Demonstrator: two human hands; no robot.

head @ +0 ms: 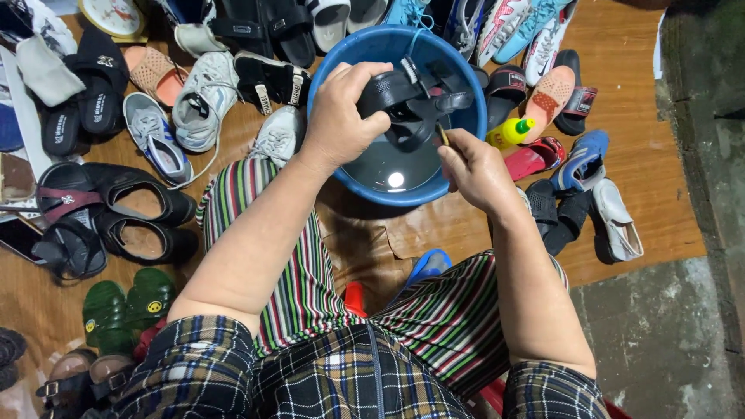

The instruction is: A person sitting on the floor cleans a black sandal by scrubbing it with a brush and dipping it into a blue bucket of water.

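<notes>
Black sandal (411, 97) is being gripped over the blue basin (330, 74) by the left hand (341, 116), fingers wrapped tight – a thin tool (442, 133) is being pinched by the right hand (473, 167) w/ fingertips pressed together. Sandal prob. best kept steady, tool strokes short.

Plaid short sleeves; striped trousers (303, 287)

Basin (330, 66) interior open below the sandal (411, 97), only water there. Shoes (198, 97) crowd its left, top and right rim; yellow bottle (508, 133) tight at right. Clear lanes: bare mat (636, 116) far right, concrete (667, 341) lower right.
</notes>
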